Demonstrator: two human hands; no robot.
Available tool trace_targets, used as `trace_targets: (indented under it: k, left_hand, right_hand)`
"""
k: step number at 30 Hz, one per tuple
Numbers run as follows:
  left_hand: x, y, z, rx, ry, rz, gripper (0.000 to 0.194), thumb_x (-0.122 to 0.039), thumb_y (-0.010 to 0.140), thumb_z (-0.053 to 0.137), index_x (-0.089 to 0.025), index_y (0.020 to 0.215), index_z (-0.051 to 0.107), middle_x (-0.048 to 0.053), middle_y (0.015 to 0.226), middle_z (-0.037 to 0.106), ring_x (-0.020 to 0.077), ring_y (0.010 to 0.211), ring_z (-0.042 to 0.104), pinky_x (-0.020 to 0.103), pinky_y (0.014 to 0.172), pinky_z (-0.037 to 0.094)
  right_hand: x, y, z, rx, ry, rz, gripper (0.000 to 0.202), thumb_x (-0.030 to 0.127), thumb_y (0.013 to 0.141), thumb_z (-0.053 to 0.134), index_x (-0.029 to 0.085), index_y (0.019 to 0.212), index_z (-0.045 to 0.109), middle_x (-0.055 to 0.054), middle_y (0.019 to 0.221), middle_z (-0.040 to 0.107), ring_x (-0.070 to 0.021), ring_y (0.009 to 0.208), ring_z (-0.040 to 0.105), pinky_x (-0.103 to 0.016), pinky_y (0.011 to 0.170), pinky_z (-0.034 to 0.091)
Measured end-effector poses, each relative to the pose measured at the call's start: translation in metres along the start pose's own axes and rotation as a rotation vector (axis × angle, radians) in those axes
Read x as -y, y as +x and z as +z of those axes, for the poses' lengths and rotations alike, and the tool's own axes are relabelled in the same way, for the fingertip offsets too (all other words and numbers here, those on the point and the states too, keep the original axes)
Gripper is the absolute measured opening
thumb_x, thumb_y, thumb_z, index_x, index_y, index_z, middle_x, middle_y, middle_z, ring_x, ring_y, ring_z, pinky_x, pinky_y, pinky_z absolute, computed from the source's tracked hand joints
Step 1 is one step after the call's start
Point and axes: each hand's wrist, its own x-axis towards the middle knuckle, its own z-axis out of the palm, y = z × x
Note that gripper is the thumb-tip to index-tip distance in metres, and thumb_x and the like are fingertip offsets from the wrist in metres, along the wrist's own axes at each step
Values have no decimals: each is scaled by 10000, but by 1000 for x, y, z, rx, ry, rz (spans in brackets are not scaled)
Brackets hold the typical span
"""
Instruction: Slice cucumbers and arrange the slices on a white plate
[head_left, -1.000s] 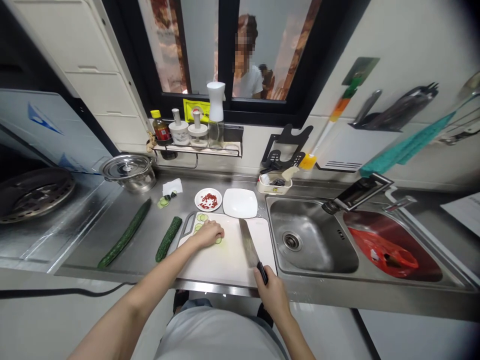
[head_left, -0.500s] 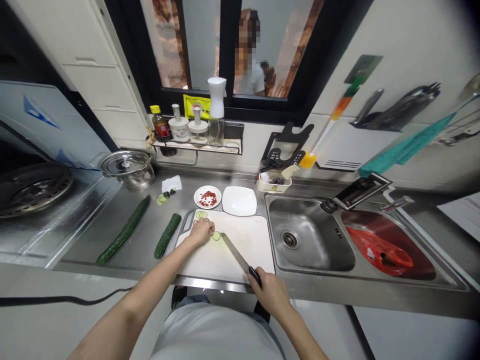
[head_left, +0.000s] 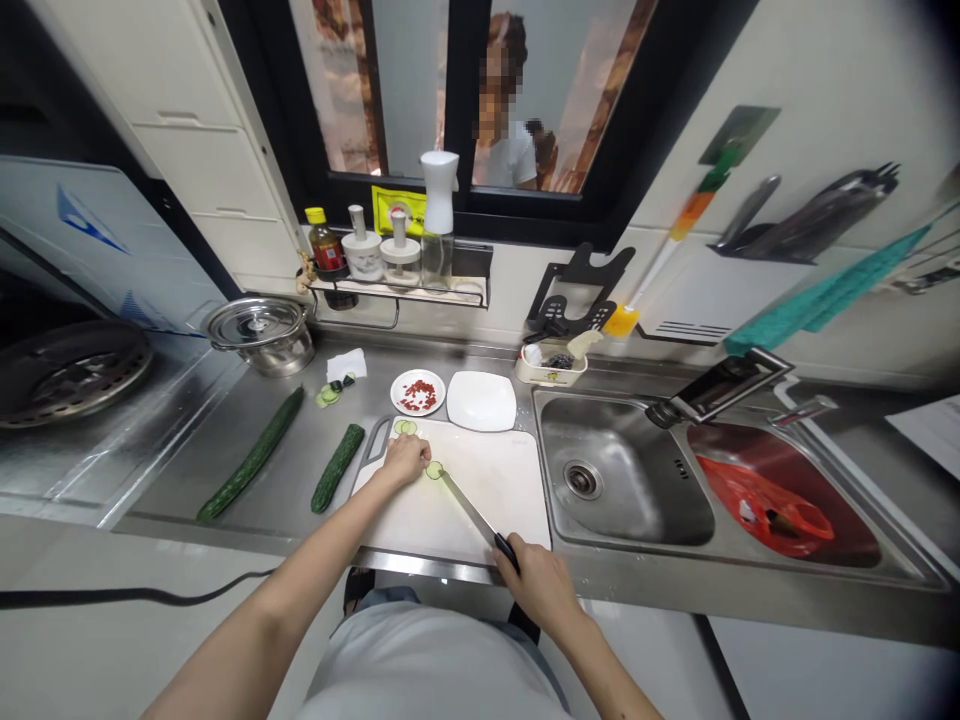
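My right hand (head_left: 536,575) is closed round the black handle of a knife (head_left: 469,508), whose tip touches a round cucumber slice (head_left: 434,469) on the white cutting board (head_left: 480,490). Just left of that slice, my left hand (head_left: 407,459) rests on the board with its fingers curled together; what they hold, if anything, is hidden. More thin slices (head_left: 406,427) lie at the board's upper left corner. A short cucumber piece (head_left: 337,468) and a long whole cucumber (head_left: 251,455) lie on the steel counter to the left.
Behind the board stand a plate of chopped red bits (head_left: 418,393) and a white square dish (head_left: 481,401). A lidded steel pot (head_left: 259,335) is at the back left. The double sink (head_left: 622,480) adjoins the board's right side.
The view has shifted slightly. Both hands and the knife look almost unchanged in place over the board.
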Motion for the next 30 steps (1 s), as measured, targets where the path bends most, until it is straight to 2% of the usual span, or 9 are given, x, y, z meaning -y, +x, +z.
trace_targets:
  k: [8,18,30]
  left_hand:
    - [-1,1,-1,31,-4,-13,138,-149,767,574,-203,826,685,65,956,687,234,1017,544,354,863,365]
    - [2,6,3,43,-11,-40,136,-165,765,587,-218,838,688,52,964,687,236,1034,540,368,897,352]
    - [2,7,3,38,-41,-53,150,-142,756,570,-219,810,687,45,954,687,227,1017,542,378,903,345]
  right_hand:
    - [-6,6,-4,12,-68,-55,283,375,960,377,205,923,600,-68,789,704,-212,800,671,-255,574,285]
    - [-12,18,-15,79,-184,-99,304,370,966,366,201,1039,608,-102,882,721,-231,872,682,-256,636,371]
    - [-11,29,-13,101,-219,-110,339,385,965,351,191,1087,601,-118,928,718,-238,894,682,-273,673,422]
